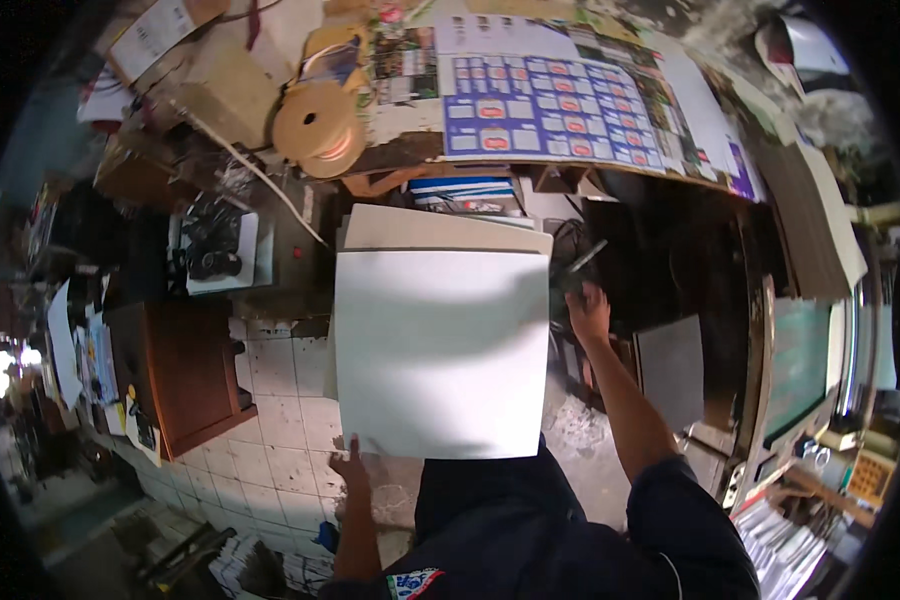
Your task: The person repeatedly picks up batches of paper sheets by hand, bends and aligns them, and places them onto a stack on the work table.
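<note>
A large white sheet (440, 350) lies in front of my body on top of a stack of cream boards (440, 228), whose far edges stick out behind it. My left hand (352, 470) is at the near left corner of the sheet, fingers apart, one fingertip against its edge. Beyond the right edge of the stack, my right hand (591, 312) has its fingers curled at a dark area. Just past those fingers a thin grey metal rod (588, 257) slants upward. What the right fingers hold is too dark to make out.
A worktop with printed purple-and-white sheets (550, 105) and a brown tape roll (318, 128) runs along the far side. At left stands a brown wooden cabinet (185, 375) on the tiled floor (280, 420). A grey board (670, 370) leans at right, near stacked papers (785, 540).
</note>
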`<state>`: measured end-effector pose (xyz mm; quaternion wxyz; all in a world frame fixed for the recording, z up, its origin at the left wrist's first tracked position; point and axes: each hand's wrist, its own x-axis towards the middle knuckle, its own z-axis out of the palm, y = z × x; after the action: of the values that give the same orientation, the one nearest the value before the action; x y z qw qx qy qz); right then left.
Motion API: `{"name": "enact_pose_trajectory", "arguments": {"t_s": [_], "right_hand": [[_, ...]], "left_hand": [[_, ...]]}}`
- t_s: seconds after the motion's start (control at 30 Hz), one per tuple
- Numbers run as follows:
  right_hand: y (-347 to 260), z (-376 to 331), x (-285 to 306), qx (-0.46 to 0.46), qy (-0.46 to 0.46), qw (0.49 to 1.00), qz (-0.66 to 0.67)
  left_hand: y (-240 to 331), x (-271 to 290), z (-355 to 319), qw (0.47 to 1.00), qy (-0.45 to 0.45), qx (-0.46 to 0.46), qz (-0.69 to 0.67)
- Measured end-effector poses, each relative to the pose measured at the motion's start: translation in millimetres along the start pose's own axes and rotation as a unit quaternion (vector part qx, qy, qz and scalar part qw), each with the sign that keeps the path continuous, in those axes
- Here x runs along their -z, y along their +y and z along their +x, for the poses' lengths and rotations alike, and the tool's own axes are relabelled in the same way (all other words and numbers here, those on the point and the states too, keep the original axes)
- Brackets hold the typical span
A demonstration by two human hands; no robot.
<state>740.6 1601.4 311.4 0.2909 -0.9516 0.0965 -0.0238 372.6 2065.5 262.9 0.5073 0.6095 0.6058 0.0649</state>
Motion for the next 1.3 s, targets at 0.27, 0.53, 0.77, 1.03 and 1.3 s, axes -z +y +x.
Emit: {"name": "enact_pose_trajectory", "arguments": {"t_s": [0.27,0.53,0.77,1.03,1.3], "right_hand": [[49,-269,-9,-0.199,-0.278,0.925,0.168],[31,-214,29,-0.263,-0.229,0.932,0.102],[-12,-191,65,-0.179,-0.306,0.935,-0.012],[-179,-224,124,0.300,-0.089,0.943,-0.115],[-223,-26,66,0.361,-0.035,0.923,-0.131]], "left_hand": [[53,9,-4,0.974,-0.214,0.018,0.075],[122,-45,-124,0.723,-0.107,-0.578,0.363],[133,-45,-126,0.535,-0.211,-0.711,0.405],[280,-51,-156,0.549,-0.301,-0.694,0.357],[402,-180,-59,0.501,-0.361,-0.691,0.376]]}}
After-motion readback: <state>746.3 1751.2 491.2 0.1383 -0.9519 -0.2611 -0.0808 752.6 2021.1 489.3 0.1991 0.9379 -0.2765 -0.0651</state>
